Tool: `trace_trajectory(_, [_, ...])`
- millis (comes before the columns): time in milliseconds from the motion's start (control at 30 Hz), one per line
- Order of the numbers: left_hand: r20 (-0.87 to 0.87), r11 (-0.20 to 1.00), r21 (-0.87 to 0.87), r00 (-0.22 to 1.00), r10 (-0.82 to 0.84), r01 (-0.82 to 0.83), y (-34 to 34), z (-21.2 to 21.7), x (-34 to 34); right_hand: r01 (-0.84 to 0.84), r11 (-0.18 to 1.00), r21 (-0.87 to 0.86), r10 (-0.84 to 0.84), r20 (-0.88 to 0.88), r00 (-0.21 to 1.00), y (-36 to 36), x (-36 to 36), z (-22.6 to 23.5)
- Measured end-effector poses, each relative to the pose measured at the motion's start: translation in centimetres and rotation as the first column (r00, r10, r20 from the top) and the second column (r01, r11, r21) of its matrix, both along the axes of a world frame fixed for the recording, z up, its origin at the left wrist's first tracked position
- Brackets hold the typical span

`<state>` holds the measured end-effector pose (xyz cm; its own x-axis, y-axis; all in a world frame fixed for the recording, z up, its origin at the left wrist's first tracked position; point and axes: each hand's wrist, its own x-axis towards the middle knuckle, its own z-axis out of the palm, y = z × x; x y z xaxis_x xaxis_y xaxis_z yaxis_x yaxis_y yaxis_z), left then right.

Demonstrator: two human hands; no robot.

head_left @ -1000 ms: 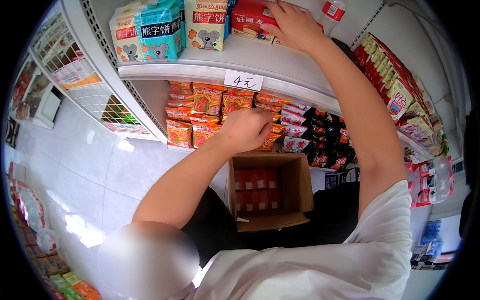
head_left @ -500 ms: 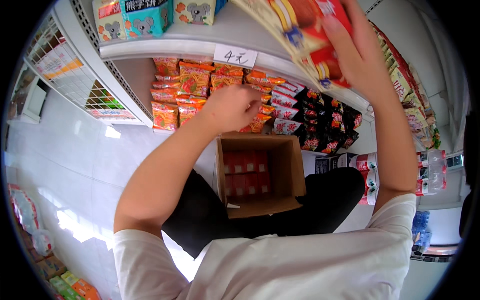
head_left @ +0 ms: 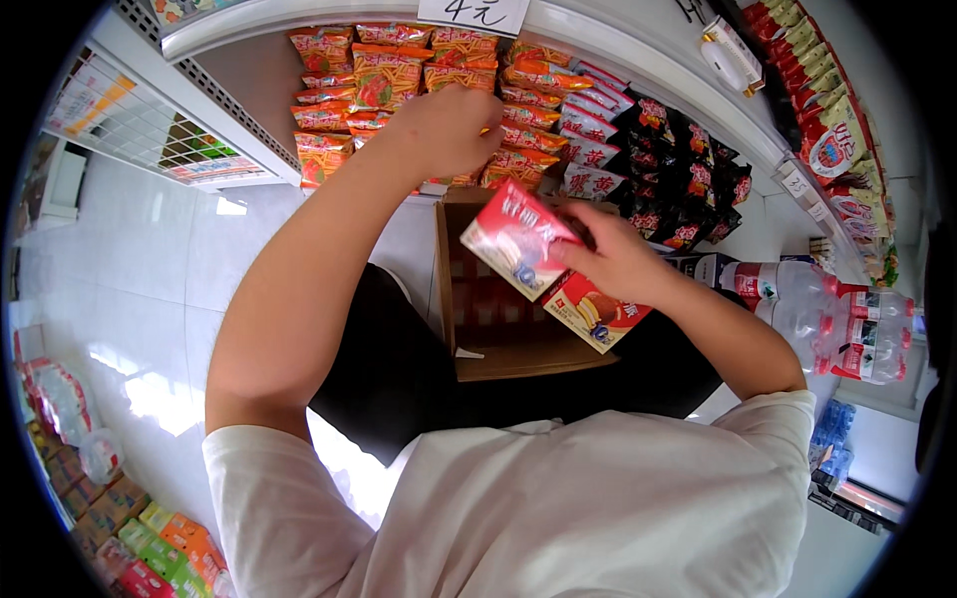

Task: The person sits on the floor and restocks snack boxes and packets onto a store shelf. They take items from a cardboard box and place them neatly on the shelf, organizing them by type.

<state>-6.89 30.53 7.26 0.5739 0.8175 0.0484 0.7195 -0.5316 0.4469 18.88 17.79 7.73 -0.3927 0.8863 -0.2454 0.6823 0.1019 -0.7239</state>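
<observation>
My right hand (head_left: 608, 254) grips red-and-cream snack boxes (head_left: 513, 239), seemingly two held side by side. They are tilted above the open cardboard box (head_left: 528, 367) between my legs. Red packs (head_left: 478, 299) lie inside that carton, partly covered by the boxes I hold. My left hand (head_left: 454, 130) is curled into a loose fist in front of the orange snack bags (head_left: 386, 78) on the lower shelf. I see nothing in its fingers, though its underside is hidden.
White-and-red bags (head_left: 588, 151) and black snack bags (head_left: 663, 179) fill the shelf's right part. A shelf edge (head_left: 588, 35) curves above them. Plastic bottles (head_left: 797, 299) stand at right. A wire-mesh rack (head_left: 150, 125) is at left, with colourful cartons (head_left: 179, 548) at lower left.
My right hand has come down from the upper shelf to above the cardboard box, bringing the snack boxes. The left fist stays by the orange bags. The view has tilted lower.
</observation>
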Motion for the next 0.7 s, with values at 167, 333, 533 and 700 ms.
trace_trajectory(167, [-0.078, 0.999, -0.034, 0.997, 0.002, -0.005, -0.4, 0.3, 0.9, 0.186, 0.956, -0.229, -0.125, 0.256, 0.958, -0.4, 0.5, -7.9])
trace_trajectory(333, [-0.128, 0.998, -0.053, 0.991, -0.029, 0.022, -0.8, 0.5, 1.6, 0.303, 0.91, -0.283, -0.211, 0.314, 0.926, 0.8, 0.4, -17.9])
trace_trajectory(533, [-0.127, 0.993, -0.043, 0.985, -0.114, 0.109, -0.8, 0.0, 1.8, 0.316, 0.914, -0.254, -0.212, 0.368, 0.906, 1.0, -2.2, -22.3])
trace_trajectory(700, [-0.096, 0.99, 0.001, 0.986, -0.137, 0.138, -0.8, -1.2, 1.8, 0.525, 0.79, -0.317, -0.348, 0.474, 0.809, 0.0, -5.7, -23.2])
